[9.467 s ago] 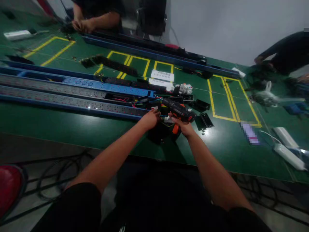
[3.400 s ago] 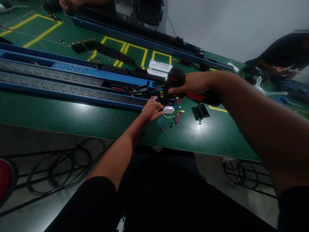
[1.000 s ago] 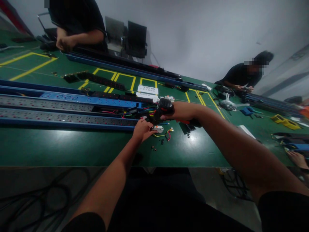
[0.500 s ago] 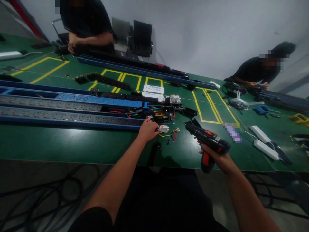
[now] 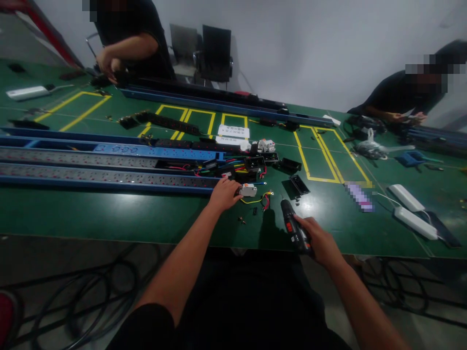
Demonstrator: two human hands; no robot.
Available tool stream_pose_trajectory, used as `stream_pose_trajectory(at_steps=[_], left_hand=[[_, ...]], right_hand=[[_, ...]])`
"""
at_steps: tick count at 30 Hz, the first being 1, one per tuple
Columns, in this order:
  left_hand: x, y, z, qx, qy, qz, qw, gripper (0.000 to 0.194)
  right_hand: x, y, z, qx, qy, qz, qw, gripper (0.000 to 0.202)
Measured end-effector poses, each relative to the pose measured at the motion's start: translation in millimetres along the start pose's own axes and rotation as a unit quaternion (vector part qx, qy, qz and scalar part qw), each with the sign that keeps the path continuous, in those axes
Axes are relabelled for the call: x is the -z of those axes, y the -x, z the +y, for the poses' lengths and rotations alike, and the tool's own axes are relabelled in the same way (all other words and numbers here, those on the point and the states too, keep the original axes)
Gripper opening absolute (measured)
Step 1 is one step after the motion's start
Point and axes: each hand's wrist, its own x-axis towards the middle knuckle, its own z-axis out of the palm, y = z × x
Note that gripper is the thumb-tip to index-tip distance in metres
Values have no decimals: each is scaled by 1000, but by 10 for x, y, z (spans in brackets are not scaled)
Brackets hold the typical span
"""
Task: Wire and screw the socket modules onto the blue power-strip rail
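Observation:
My left hand [image 5: 224, 194] is closed around the near end of a white circuit breaker [image 5: 249, 190], beside the end of a long blue socket strip [image 5: 175, 183]. A yellow wire [image 5: 252, 201] and red wires with ring terminals lie right of the breaker. In my right hand [image 5: 319, 239] is a black and orange cordless screwdriver [image 5: 294, 229], its bit angled up and away from me over the table. The bit stands apart from the wires. Several small screws [image 5: 242, 220] lie in front of my left hand.
Black plastic housings [image 5: 299, 184] and more white breakers [image 5: 266, 145] lie beyond the wires. White power adapters [image 5: 415, 222] are at the right on the green table [image 5: 219, 228]. Across the table, one person [image 5: 134, 43] works at the left, another [image 5: 404, 99] at the right.
My right hand has turned the screwdriver so its bit points more away from me, and drawn it slightly left. My left hand stays at the breaker. The left co-worker's arms have shifted.

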Motion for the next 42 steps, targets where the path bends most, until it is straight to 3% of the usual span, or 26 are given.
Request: stream_pose_trajectory(at_steps=[7, 12, 18, 32, 38, 40, 42], left_hand=[[21, -30, -2, 12, 8, -19, 1000, 31], [15, -61, -32, 56, 75, -28, 995, 36], [26, -76, -42, 54, 72, -36, 995, 33], [41, -114, 15, 73, 63, -26, 995, 31], [27, -109, 19, 75, 45, -31, 996, 30], [21, -108, 14, 71, 37, -32, 996, 31], [11, -106, 9, 69, 27, -31, 997, 31]], right_hand=[[-160, -303, 49, -27, 54, -44, 997, 77], [-127, -429, 110, -20, 46, -70, 996, 82], [-27, -455, 161, -16, 5, -119, 993, 88], [78, -348, 402, -70, -129, -42, 988, 60], [164, -728, 362, -95, -98, 11, 991, 51], [178, -922, 240, -65, -78, 26, 995, 50], [163, -1120, 54, -23, -41, -1, 999, 48]])
